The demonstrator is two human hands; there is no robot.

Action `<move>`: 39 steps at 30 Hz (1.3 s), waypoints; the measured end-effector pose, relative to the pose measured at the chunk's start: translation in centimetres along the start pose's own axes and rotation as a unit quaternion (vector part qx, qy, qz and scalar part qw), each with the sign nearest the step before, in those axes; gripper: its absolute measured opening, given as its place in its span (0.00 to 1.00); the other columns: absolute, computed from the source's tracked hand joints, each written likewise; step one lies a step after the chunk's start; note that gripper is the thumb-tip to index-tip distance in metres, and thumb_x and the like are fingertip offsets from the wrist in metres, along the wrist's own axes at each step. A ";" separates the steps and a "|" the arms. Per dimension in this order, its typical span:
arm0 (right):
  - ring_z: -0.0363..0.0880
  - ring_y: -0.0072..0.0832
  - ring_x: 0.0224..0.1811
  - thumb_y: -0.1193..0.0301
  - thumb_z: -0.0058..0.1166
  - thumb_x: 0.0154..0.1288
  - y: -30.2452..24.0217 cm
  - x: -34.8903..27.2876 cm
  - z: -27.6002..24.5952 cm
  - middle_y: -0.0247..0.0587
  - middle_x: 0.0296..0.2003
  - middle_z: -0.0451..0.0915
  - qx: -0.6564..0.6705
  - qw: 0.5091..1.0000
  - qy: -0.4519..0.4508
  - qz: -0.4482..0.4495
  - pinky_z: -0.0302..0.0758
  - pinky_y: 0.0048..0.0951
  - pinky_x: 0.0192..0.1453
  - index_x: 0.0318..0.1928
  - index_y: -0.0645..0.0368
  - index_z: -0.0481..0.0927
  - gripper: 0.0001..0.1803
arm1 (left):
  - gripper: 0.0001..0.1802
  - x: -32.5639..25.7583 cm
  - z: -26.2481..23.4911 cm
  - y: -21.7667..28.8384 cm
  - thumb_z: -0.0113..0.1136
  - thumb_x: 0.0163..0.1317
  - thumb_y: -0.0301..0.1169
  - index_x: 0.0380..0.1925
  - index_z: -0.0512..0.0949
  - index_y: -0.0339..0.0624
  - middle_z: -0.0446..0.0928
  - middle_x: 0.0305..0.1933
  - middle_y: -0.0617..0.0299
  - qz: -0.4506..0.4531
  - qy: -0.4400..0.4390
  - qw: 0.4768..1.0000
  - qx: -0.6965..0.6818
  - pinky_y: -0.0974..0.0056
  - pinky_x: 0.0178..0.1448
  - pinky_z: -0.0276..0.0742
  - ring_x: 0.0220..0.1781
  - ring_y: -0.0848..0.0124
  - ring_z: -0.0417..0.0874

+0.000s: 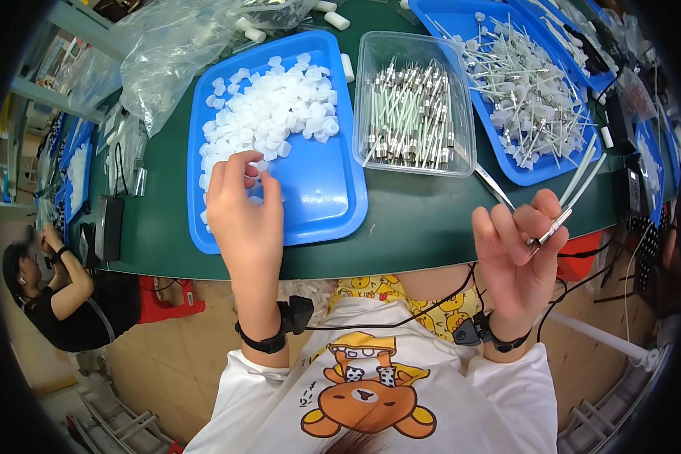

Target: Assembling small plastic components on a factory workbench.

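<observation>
Right grip (523, 242) pinches white tubes (575, 193) (left (242, 200) touches caps (268, 113)).

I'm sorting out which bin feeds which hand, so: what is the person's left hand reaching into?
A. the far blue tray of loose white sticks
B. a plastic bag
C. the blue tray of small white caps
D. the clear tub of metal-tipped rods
C: the left hand rests its fingertips in the pile of small white caps on the near blue tray, while the right hand holds thin rods away from it.
</observation>
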State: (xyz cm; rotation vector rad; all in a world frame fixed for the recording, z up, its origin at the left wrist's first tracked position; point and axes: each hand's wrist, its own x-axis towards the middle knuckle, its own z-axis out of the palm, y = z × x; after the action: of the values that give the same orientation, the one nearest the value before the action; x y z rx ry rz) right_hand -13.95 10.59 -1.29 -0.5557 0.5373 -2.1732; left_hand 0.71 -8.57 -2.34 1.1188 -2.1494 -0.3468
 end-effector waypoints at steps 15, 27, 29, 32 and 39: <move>0.65 0.14 0.25 0.70 0.47 0.59 2.4 2.9 0.8 0.34 0.31 0.72 0.050 0.984 0.164 0.052 0.59 0.17 0.31 0.39 0.62 0.69 0.10 | 0.14 -2.3 1.0 5.3 0.49 0.53 0.19 0.41 0.70 0.28 0.68 0.32 0.62 -0.166 -0.168 0.772 -0.590 0.72 0.45 0.67 0.39 0.72 0.74; 0.61 0.14 0.22 0.68 0.50 0.58 2.5 3.7 0.8 0.36 0.30 0.74 0.064 0.988 0.120 0.074 0.58 0.16 0.29 0.40 0.59 0.70 0.11 | 0.14 -1.7 1.1 5.1 0.49 0.53 0.21 0.42 0.69 0.27 0.71 0.33 0.60 -0.193 -0.184 0.759 -0.594 0.69 0.47 0.68 0.37 0.71 0.75; 0.58 0.13 0.18 0.68 0.50 0.58 2.5 3.8 0.7 0.37 0.30 0.74 0.063 0.989 0.101 0.084 0.56 0.15 0.26 0.39 0.59 0.70 0.10 | 0.14 -1.6 1.1 4.9 0.50 0.53 0.21 0.41 0.70 0.28 0.69 0.33 0.61 -0.199 -0.188 0.747 -0.605 0.71 0.45 0.67 0.38 0.72 0.75; 0.54 0.12 0.15 0.69 0.50 0.57 2.5 3.9 0.8 0.39 0.30 0.75 0.037 0.990 0.097 0.094 0.54 0.14 0.22 0.38 0.59 0.70 0.10 | 0.12 -1.5 0.9 4.9 0.51 0.53 0.20 0.40 0.71 0.30 0.67 0.32 0.65 -0.210 -0.194 0.727 -0.625 0.75 0.42 0.65 0.39 0.74 0.74; 0.56 0.12 0.16 0.75 0.53 0.52 2.4 3.9 0.9 0.42 0.30 0.74 -0.040 0.990 0.093 0.099 0.55 0.14 0.21 0.34 0.59 0.71 0.08 | 0.15 -1.7 0.5 5.2 0.48 0.53 0.21 0.43 0.68 0.28 0.71 0.37 0.56 -0.199 -0.217 0.701 -0.650 0.69 0.46 0.67 0.38 0.69 0.74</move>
State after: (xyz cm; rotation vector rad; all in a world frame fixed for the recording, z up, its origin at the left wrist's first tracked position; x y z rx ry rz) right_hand -14.19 5.95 -1.03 -0.3283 0.7499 -2.0317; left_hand -2.14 -4.15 -0.79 0.5687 -1.2675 -2.0860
